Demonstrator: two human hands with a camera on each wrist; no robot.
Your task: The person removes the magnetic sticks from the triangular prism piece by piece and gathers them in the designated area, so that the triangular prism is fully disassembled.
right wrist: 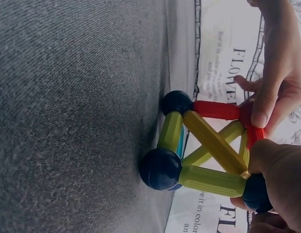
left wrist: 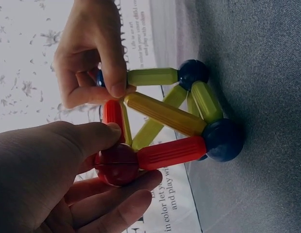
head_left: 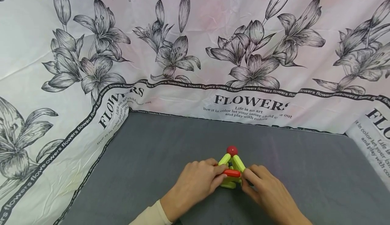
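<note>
A small frame of magnetic building rods and balls stands on the table between both hands. My left hand [head_left: 196, 179] pinches a red ball [left wrist: 117, 164] at one upper corner, its thumb beside a red rod [head_left: 232, 173]. My right hand [head_left: 266, 191] holds the opposite corner, fingers around a dark blue ball [right wrist: 256, 191] and the red rod's near end. A yellow rod [left wrist: 165, 114] slants across the near face from a lower dark blue ball [left wrist: 222, 140]. Yellow-green rods [right wrist: 213, 180] form other edges. Another red ball [head_left: 232, 150] tops the frame in the head view.
A dark grey cloth [head_left: 170, 140] covers the table. White flower-printed fabric [head_left: 189, 49] hangs behind it and along the left side [head_left: 36, 143], with more at the right edge.
</note>
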